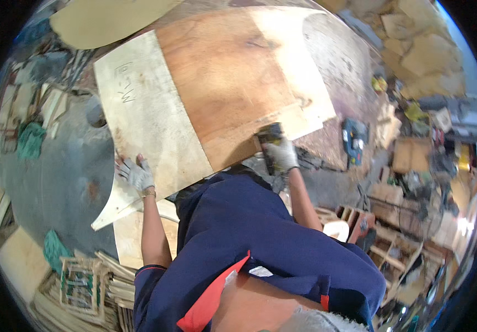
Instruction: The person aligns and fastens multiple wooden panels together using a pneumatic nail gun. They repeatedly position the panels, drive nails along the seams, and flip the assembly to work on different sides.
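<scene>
Pale and orange-brown wood: one wide board [222, 83] is lying ahead of the person, long axis running L to R, w/ its R end slanting farther away. L hand [137, 176], in a light glove w/ bare fingertips showing, is resting flat on the pale L end, fingers spreading. R hand [285, 156], also gloved, is gripping a dark power tool [269, 141] at the board's near edge, R of the middle; fingers are closing round it, tho blur's hiding each one, so can't tell exact placement. Main relation: tool is sitting just L of the R palm, its length pointing roughly away from the body, i.e. crosswise to the board, which is stretching ahead & L of those fingers. L hand is lying well apart from the tool. Blue tool [354, 142] is lying past the board's R end, not touching.
</scene>
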`<state>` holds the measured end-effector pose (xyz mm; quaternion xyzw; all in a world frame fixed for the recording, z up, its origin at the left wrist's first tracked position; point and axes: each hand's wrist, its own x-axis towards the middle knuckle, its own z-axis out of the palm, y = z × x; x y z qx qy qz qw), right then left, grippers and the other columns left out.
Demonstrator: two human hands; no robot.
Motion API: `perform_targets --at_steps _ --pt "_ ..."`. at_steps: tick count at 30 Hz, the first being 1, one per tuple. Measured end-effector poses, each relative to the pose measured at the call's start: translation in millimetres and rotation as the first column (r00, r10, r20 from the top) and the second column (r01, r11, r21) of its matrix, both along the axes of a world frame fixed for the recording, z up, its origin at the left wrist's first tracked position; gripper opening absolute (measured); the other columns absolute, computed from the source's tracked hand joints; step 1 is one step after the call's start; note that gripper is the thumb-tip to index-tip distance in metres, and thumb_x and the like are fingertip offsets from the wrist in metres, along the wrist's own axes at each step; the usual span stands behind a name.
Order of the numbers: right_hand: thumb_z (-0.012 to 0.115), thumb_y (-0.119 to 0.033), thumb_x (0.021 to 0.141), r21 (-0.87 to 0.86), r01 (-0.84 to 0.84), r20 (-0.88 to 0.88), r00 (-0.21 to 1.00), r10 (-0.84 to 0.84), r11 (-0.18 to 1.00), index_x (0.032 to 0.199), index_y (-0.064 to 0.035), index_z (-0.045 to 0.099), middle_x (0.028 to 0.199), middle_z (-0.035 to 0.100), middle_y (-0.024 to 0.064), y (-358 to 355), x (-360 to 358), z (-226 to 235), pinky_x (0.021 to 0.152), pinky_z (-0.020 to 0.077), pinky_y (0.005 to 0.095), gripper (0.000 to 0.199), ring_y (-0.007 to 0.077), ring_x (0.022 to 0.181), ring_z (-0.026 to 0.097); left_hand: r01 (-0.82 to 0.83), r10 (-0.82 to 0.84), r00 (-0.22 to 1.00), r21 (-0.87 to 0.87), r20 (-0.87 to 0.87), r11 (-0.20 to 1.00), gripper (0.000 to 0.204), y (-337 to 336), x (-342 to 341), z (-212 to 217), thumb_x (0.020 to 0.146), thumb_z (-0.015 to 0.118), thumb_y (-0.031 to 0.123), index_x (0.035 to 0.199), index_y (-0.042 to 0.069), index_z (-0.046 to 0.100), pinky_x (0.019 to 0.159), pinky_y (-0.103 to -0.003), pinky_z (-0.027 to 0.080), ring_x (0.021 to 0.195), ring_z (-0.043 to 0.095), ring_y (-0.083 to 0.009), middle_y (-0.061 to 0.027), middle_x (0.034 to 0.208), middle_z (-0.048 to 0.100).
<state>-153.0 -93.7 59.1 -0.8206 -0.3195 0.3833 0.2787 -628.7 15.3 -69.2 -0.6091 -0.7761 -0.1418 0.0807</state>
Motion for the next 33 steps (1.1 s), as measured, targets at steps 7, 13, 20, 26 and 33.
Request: perform_targets --at_steps 7,13,20,26,33 --pt "0.075 -0.023 0.078 0.1 -0.081 0.514 0.858 0.018 0.992 0.115 -0.0063 0.068 0.091 0.074 0.0201 23.8 244.6 -13.2 0.071 0.0561 0.045 0.041 0.0361 0.079 0.071 -0.404 0.399 0.915 -0.149 -0.063 0.903 0.073 -100.6 51.8 3.6 0.103 0.044 0.054 0.156 0.005 0.035 0.12 -0.059 0.021 0.152 0.02 -0.0459 -0.024 0.164 0.025" --pt "0.068 -0.02 0.084 -0.217 -0.038 0.795 0.574 0.199 0.975 0.118 -0.0118 0.069 0.113 0.066 0.0233 75.5 395.5 -21.3 0.085 0.0531 0.0518 0.035 0.045 0.1 0.066 -0.234 0.23 0.972 -0.149 -0.046 0.961 0.079 -145.6 152.0 29.4 0.1 0.051 0.048 0.159 0.002 0.026 0.122 -0.058 0.018 0.153 0.017 -0.0454 -0.0238 0.165 0.023" --pt "0.075 -0.032 0.081 -0.206 -0.261 0.836 0.454 0.308 0.943 0.119 -0.0131 0.058 0.106 0.064 0.0214 95.0 394.5 -46.4 0.078 0.0544 0.0509 0.045 0.041 0.097 0.066 0.017 0.02 0.976 -0.169 0.215 0.986 0.08 -154.5 208.4 47.0 0.091 0.061 0.028 0.159 0.005 0.027 0.123 -0.057 0.018 0.154 0.016 -0.0444 -0.0216 0.167 0.021" --pt "0.062 -0.049 0.091 -0.197 -0.072 0.645 0.742 0.185 0.978 0.123 -0.001 0.058 0.111 0.068 0.031 69.3 357.8 -76.0 0.089 0.0527 0.053 0.058 0.0467 0.101 0.067 0.098 -0.057 0.989 -0.307 0.139 0.947 0.087 -153.1 217.3 39.9 0.08 0.064 0.027 0.158 0.007 0.031 0.123 -0.056 0.02 0.152 0.022 -0.0428 -0.0206 0.165 0.026" --pt "0.043 -0.075 0.092 -0.25 -0.2 0.432 0.852 0.294 0.947 0.1 0.005 0.074 0.102 0.07 0.033 80.9 404.2 -57.6 0.091 0.0508 0.0498 0.086 0.0457 0.106 0.067 0.305 -0.285 0.952 -0.272 0.113 0.913 0.094 -139.6 218.9 48.6 0.077 0.074 0.039 0.156 0.007 0.034 0.124 -0.053 0.017 0.153 0.02 -0.0398 -0.0189 0.165 0.025"
